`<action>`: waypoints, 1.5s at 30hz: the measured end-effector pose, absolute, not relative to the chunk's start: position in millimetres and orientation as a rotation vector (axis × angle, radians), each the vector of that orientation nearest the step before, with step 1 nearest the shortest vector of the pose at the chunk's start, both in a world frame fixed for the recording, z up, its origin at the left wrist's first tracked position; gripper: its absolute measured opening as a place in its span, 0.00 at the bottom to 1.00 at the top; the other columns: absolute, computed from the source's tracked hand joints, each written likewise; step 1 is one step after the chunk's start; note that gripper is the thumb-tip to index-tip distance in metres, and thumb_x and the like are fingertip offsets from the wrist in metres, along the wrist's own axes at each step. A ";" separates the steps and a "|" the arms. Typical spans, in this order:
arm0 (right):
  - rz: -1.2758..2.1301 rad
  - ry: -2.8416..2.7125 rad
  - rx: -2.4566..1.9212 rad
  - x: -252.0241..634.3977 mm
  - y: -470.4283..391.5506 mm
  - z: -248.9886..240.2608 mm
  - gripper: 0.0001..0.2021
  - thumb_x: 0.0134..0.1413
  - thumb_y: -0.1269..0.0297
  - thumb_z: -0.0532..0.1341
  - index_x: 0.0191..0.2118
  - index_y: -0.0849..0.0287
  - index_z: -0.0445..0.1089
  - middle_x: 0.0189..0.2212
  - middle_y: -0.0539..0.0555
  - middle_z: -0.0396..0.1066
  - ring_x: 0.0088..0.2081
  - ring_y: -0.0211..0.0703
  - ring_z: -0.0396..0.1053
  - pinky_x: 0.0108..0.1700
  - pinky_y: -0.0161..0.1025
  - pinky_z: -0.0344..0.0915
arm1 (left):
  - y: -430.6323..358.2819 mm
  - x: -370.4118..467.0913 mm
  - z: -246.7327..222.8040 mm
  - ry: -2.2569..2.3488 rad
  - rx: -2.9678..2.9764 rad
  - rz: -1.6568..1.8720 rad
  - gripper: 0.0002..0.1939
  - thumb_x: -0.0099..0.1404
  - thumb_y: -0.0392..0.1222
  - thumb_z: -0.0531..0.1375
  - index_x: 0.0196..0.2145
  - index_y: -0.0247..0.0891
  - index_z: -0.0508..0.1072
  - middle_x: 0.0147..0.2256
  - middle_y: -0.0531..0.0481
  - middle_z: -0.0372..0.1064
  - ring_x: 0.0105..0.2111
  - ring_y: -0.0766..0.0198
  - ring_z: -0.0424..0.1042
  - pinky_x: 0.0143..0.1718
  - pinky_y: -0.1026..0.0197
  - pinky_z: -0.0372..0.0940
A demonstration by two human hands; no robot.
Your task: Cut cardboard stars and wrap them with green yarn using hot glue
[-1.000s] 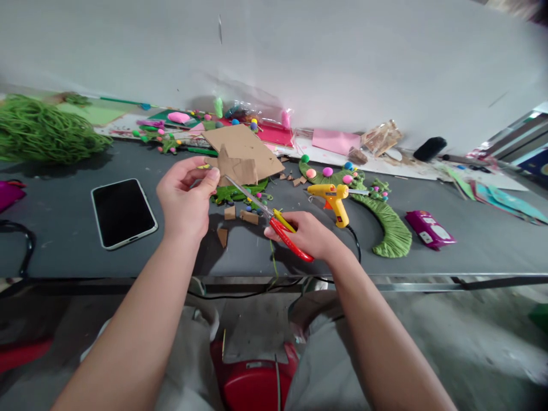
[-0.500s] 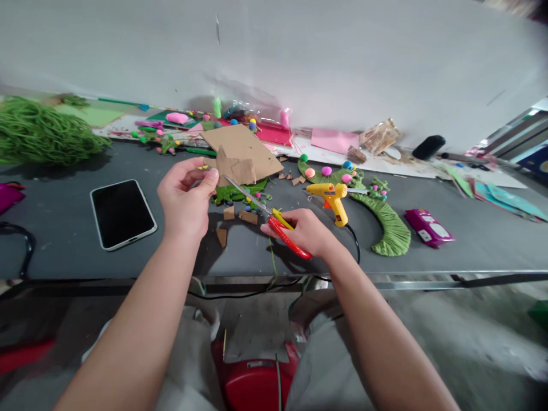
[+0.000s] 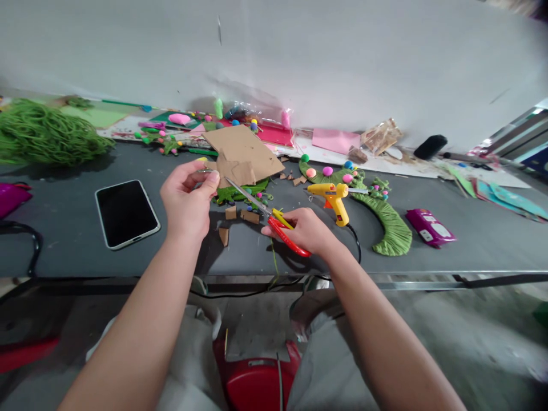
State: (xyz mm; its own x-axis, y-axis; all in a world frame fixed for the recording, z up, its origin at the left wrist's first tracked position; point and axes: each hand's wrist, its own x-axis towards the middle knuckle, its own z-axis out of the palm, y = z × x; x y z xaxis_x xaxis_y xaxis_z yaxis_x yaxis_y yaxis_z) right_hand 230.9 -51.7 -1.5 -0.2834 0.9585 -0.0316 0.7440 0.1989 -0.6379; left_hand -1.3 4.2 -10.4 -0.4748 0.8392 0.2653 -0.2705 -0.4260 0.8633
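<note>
My right hand (image 3: 310, 228) is closed round the handles of a pair of scissors (image 3: 286, 229), which show red with a yellow part. Their metal blades point up and left, the tips close to my left fingers. Thumb and fingertips of my left hand (image 3: 188, 197) are pinched together; a small yellowish bit shows there, too small to name. Behind the blade tips lies a sheet of brown cardboard (image 3: 244, 151) with a smaller torn piece on it. Under it is green material (image 3: 231, 193), partly hidden. Small cardboard scraps (image 3: 249, 216) lie below the scissors.
Right of the scissors lies a yellow glue gun (image 3: 331, 197) with a black cord, beside a green yarn-wrapped curved form (image 3: 391, 228) with pompoms. A purple packet (image 3: 430, 227) is further right. At left are a tablet-like device (image 3: 127, 214) and a heap of green yarn (image 3: 51, 134).
The view has shifted slightly, so things on the table sit a little further right. Both hands keep nearly the same pose, and the scissors stay in my right hand.
</note>
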 end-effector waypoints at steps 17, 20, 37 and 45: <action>0.651 -2.199 -1.661 228.5 -56.1 2.5 0.28 0.52 0.34 0.62 0.23 0.57 0.62 0.21 0.47 0.62 0.25 0.35 0.51 0.30 0.37 0.48 | 6.8 -2.5 -16.9 1.061 0.964 1.930 0.18 0.49 0.37 0.74 0.39 0.37 0.78 0.28 0.55 0.74 0.29 0.67 0.73 0.29 0.64 0.66; 0.675 -2.219 -1.677 227.2 -61.9 8.3 0.27 0.52 0.34 0.62 0.25 0.56 0.62 0.23 0.48 0.65 0.25 0.36 0.53 0.30 0.36 0.48 | 8.5 -5.0 -17.9 1.035 0.974 1.960 0.18 0.50 0.36 0.74 0.40 0.37 0.79 0.29 0.54 0.73 0.30 0.67 0.73 0.30 0.63 0.67; 1.142 -1.202 -1.261 221.6 -47.5 -12.8 0.24 0.45 0.43 0.72 0.28 0.56 0.63 0.23 0.47 0.69 0.21 0.34 0.62 0.24 0.35 0.61 | -13.7 38.9 -2.4 0.883 0.578 1.655 0.14 0.49 0.28 0.71 0.34 0.36 0.75 0.30 0.52 0.75 0.30 0.68 0.75 0.33 0.67 0.72; 1.151 -0.970 -1.018 203.5 -22.3 -19.8 0.23 0.38 0.51 0.77 0.33 0.56 0.66 0.27 0.45 0.71 0.22 0.32 0.65 0.23 0.33 0.65 | -17.3 63.1 -11.2 0.874 0.890 1.506 0.24 0.47 0.31 0.73 0.43 0.35 0.77 0.38 0.46 0.78 0.41 0.55 0.79 0.44 0.52 0.75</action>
State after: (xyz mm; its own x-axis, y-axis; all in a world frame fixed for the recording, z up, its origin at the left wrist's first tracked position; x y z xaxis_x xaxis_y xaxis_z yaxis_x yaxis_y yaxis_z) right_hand 203.5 -22.3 -19.8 0.1464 0.9863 0.0763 -0.2418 0.1105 -0.9640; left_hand 63.1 -17.3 -11.2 -0.0906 0.9935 0.0683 -0.4339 -0.1011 0.8953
